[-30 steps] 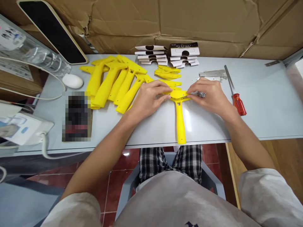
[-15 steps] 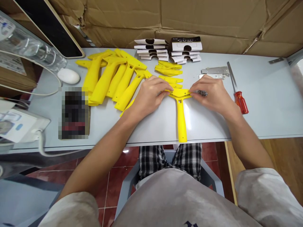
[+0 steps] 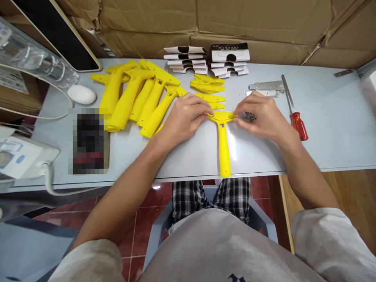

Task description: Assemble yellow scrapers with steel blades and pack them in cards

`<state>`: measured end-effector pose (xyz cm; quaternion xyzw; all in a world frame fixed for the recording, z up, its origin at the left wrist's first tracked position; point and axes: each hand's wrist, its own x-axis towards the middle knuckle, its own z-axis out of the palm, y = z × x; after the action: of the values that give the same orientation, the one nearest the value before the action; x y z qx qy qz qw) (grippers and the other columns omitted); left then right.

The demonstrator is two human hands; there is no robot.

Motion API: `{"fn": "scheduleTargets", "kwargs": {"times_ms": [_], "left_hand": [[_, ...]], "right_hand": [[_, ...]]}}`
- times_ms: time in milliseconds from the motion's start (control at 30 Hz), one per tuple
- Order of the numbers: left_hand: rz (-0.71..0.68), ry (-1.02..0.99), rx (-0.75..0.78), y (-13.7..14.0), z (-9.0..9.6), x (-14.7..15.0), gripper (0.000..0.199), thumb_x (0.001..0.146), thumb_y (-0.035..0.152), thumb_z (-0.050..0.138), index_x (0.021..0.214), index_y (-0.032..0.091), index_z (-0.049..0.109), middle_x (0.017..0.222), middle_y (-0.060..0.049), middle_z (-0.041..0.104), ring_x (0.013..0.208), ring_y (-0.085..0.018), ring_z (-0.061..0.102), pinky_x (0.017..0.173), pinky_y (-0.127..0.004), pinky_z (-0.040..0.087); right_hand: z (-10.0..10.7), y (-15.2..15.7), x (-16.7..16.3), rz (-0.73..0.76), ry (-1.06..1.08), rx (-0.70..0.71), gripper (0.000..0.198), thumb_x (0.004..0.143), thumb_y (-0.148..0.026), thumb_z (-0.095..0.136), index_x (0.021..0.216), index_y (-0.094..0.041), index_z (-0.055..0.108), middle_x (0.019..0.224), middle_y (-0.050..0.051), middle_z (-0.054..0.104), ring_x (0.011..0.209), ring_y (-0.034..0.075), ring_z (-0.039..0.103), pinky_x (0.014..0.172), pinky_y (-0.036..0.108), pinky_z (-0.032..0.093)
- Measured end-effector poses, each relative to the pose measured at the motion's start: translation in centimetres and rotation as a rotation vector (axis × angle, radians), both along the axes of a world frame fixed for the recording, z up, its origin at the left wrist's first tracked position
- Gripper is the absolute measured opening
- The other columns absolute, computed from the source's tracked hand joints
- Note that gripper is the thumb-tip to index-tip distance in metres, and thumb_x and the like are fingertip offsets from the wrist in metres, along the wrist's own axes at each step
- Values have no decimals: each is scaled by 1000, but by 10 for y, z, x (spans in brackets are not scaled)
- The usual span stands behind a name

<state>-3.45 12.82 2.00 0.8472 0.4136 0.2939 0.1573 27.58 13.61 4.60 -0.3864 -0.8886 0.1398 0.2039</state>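
Observation:
A yellow plastic scraper handle (image 3: pixel 224 152) lies on the table with its wide head away from me. Across that head rests a matching yellow cover plate (image 3: pixel 222 115). My left hand (image 3: pixel 186 115) pinches the plate's left end against the head, fingers closed. At the right end my right hand (image 3: pixel 261 115) does the same with thumb and fingertips. Partly behind the right fingers sits a small pile of metal screws (image 3: pixel 250 116). Just beyond the head lie loose yellow cover plates (image 3: pixel 210 99), with more of them stacked (image 3: pixel 207 84) behind.
Several yellow handles (image 3: pixel 132 98) are heaped on the left, near a mouse (image 3: pixel 81 94) and a pixelated dark object (image 3: pixel 89 141). Folded white card sleeves (image 3: pixel 230 56) stand at the back. Metal strips (image 3: pixel 266 87) and a red-handled screwdriver (image 3: pixel 299 125) lie right.
The cover plate now sits closer against the scraper head, where a gap showed before. Both hands keep their pinch at its ends. The whole view has shifted slightly.

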Motion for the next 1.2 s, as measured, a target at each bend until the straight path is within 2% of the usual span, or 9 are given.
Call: {"fn": "scheduleTargets", "kwargs": {"times_ms": [167, 400, 700, 967, 1200], "left_hand": [[-23, 37, -33, -1, 3, -1, 23, 108, 29, 73, 128, 26, 84, 140, -7, 84, 136, -33, 70, 123, -58, 54], [-36, 68, -24, -1, 3, 0, 28, 110, 32, 71, 134, 25, 83, 144, -8, 83, 139, -35, 69, 125, -61, 53], [-30, 82, 9, -2, 3, 0, 22, 111, 29, 69, 124, 29, 87, 139, -8, 83, 133, -35, 70, 119, -62, 56], [-34, 37, 20, -1, -1, 0, 16, 110, 26, 72, 114, 27, 87, 133, -8, 83, 129, -32, 70, 119, -59, 56], [-21, 43, -2, -2, 1, 1, 17, 109, 25, 71, 113, 27, 88, 133, -8, 81, 128, -33, 68, 119, -60, 55]], "right_hand": [[-5, 2, 1, 28, -16, 20, 42, 102, -49, 72, 128, -19, 86, 122, 11, 78, 123, 25, 63, 121, 49, 52], [-13, 2, 0, 20, -81, 41, 38, 103, -44, 72, 131, -23, 86, 130, 10, 77, 128, 25, 59, 120, 50, 50], [-12, 1, -2, 31, -88, 23, 36, 110, -42, 62, 127, -25, 88, 130, 8, 79, 125, 24, 60, 113, 45, 47], [-11, 1, -3, 49, -75, 20, 35, 111, -38, 59, 125, -24, 88, 128, 9, 78, 125, 23, 60, 113, 43, 47], [-11, 1, -4, 36, -95, 17, 33, 111, -37, 60, 123, -25, 88, 129, 9, 77, 125, 23, 60, 113, 44, 49]]}}
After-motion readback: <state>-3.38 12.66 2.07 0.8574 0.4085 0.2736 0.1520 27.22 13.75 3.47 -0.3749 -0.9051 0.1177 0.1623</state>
